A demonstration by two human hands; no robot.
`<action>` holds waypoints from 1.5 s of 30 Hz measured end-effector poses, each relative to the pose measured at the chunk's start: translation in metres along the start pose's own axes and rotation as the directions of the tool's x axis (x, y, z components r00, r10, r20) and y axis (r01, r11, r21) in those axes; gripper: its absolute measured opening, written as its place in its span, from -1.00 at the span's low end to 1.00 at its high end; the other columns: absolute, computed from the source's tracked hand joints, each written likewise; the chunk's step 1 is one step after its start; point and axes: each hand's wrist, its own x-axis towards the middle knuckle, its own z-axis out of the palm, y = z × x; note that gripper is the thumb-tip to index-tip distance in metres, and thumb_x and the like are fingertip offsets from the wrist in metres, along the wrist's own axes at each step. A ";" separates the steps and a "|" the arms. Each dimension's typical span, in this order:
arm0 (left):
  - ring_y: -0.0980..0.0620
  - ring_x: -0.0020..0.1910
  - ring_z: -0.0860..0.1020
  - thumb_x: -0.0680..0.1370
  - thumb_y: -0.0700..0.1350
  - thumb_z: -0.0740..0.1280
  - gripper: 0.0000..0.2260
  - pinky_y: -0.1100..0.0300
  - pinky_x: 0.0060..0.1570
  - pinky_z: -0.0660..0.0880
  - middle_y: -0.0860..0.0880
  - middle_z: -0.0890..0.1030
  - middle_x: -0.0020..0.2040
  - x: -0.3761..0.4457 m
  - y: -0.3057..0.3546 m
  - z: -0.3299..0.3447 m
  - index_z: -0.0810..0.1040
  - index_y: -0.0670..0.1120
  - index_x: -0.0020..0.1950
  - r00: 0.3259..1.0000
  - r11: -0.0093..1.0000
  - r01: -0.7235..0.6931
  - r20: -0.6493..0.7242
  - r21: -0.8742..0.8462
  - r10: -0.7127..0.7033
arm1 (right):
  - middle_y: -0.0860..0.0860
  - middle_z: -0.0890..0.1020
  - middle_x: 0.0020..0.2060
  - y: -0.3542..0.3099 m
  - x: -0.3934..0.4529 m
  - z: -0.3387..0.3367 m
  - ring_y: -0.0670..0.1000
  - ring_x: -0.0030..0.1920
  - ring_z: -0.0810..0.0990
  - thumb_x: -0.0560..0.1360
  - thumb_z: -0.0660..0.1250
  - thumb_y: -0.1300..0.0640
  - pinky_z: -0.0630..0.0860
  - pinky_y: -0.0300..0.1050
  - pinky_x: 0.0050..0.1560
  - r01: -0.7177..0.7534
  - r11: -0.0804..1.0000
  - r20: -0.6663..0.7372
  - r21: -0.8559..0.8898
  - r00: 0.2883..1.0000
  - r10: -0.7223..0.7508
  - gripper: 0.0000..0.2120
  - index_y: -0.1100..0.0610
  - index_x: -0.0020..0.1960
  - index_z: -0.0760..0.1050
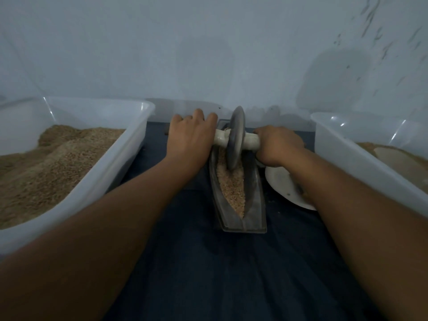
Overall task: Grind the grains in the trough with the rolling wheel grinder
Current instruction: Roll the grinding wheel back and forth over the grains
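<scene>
Dark cloth [208, 262] over the counter carries two grain-filled bins at frame left [129, 154] and right [347, 154], with the trough [254, 205] centred between, its long axis running away from the person, while left hand [190, 140] and right hand [278, 144] each grip an axle end of the wheel grinder [235, 137] standing in the grains [234, 188].

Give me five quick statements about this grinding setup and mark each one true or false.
1. Both hands grip the pale handle of the grey disc-shaped grinding wheel: left hand, right hand. True.
2. The wheel stands in the narrow dark boat-shaped trough of tan grains. True.
3. The clear plastic tub on the left is empty. False: it holds a heap of brownish grain.
4. The trough rests on a red cloth. False: the dark blue cloth.
5. A white plate lies right of the trough. True.
</scene>
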 end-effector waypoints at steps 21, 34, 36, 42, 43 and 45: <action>-0.11 0.00 0.49 0.52 -0.07 0.31 -0.63 0.02 0.00 0.30 -0.07 0.49 0.04 -0.056 0.001 -0.018 0.41 0.03 0.32 0.996 0.997 0.001 -0.094 -0.073 -0.008 | -0.07 0.67 -0.01 -0.012 -0.066 0.018 0.09 -0.01 0.59 0.57 0.29 -0.02 0.18 -0.06 -0.08 0.036 0.998 -0.441 0.051 0.898 -0.010 -0.78 -0.16 0.20 0.57; -0.09 -0.07 0.49 0.43 -0.19 0.37 -0.36 0.02 -0.02 0.28 -0.03 0.51 -0.02 -0.061 -0.005 -0.040 0.31 0.03 0.50 0.980 0.995 0.015 -0.198 -0.102 -0.035 | -0.09 0.65 -0.10 -0.017 -0.078 0.010 0.10 -0.04 0.53 0.48 0.41 0.04 0.12 -0.05 -0.07 0.088 0.986 -0.521 0.143 0.854 -0.001 -0.82 -0.13 0.07 0.63; -0.09 -0.07 0.49 0.41 -0.21 0.36 -0.34 0.01 -0.02 0.29 -0.03 0.51 -0.02 -0.061 -0.006 -0.042 0.30 0.04 0.50 0.980 0.995 0.021 -0.196 -0.100 -0.041 | -0.08 0.64 -0.11 -0.018 -0.076 0.011 0.10 -0.04 0.53 0.49 0.42 0.04 0.10 -0.06 -0.06 0.107 0.980 -0.528 0.166 0.849 -0.003 -0.85 -0.12 0.04 0.64; -0.10 -0.08 0.49 0.37 -0.22 0.41 -0.38 0.02 -0.03 0.29 -0.03 0.51 -0.04 -0.063 -0.007 -0.039 0.38 0.05 0.42 0.981 0.993 0.028 -0.186 -0.116 -0.049 | -0.02 0.61 -0.23 -0.013 -0.070 0.018 0.13 -0.17 0.55 0.42 0.36 0.04 0.17 -0.05 -0.11 0.187 0.968 -0.548 0.165 0.834 -0.067 -0.89 -0.02 -0.09 0.63; -0.10 -0.08 0.49 0.37 -0.22 0.41 -0.39 0.02 -0.03 0.29 -0.03 0.51 -0.04 -0.063 -0.007 -0.037 0.39 0.04 0.40 0.981 0.992 0.024 -0.187 -0.121 -0.047 | -0.02 0.61 -0.23 -0.012 -0.068 0.019 0.13 -0.17 0.54 0.42 0.36 0.04 0.16 -0.05 -0.11 0.182 0.971 -0.534 0.152 0.842 -0.074 -0.90 -0.03 -0.10 0.62; -0.11 -0.08 0.50 0.35 -0.21 0.41 -0.40 0.01 -0.04 0.31 -0.04 0.52 -0.04 -0.064 -0.004 -0.035 0.42 0.03 0.39 0.981 0.991 0.019 -0.190 -0.134 -0.044 | -0.04 0.59 -0.22 -0.008 -0.065 0.019 0.12 -0.16 0.54 0.43 0.39 0.06 0.12 -0.07 -0.12 0.146 0.981 -0.489 0.123 0.870 -0.068 -0.93 -0.06 -0.09 0.60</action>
